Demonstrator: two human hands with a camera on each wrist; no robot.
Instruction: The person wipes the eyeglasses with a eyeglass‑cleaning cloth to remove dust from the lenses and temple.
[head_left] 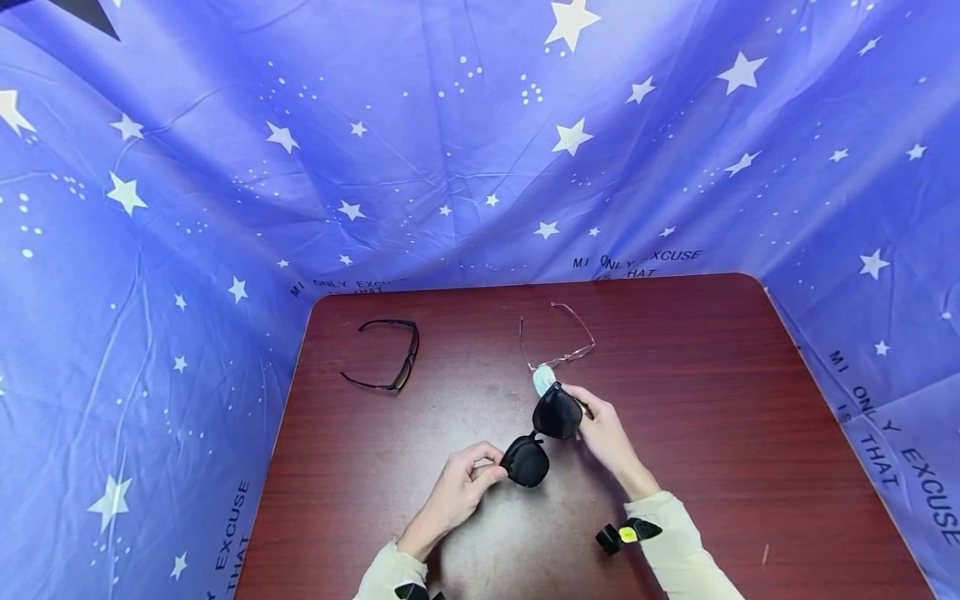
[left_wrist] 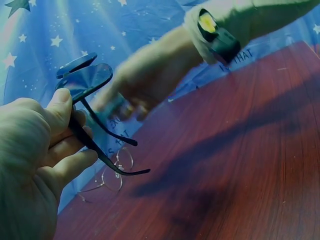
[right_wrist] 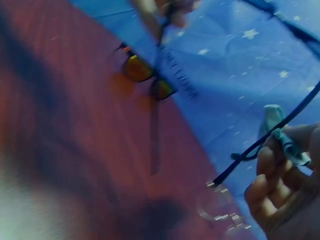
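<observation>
A pair of black sunglasses (head_left: 557, 411) is held above the table between both hands, tilted, with its arms unfolded. My left hand (head_left: 459, 488) pinches it at one end, thumb and fingers on the frame near the hinge. At the other end, my right hand (head_left: 604, 430) grips a small pale blue-green cloth (right_wrist: 274, 120) in curled fingers. One arm of the sunglasses crosses in front of that cloth in the right wrist view. Whether the right fingers also grip the frame is hard to tell. In the head view the dark lenses cover part of the right fingers.
Wire-rimmed glasses (head_left: 573, 354) lie unfolded on the table beyond the right hand. Farther left lies a second dark pair of sunglasses (head_left: 408, 367) with orange-tinted lenses. The reddish-brown wooden table (head_left: 690, 375) meets a blue star-patterned curtain (head_left: 450, 167) at the back and sides.
</observation>
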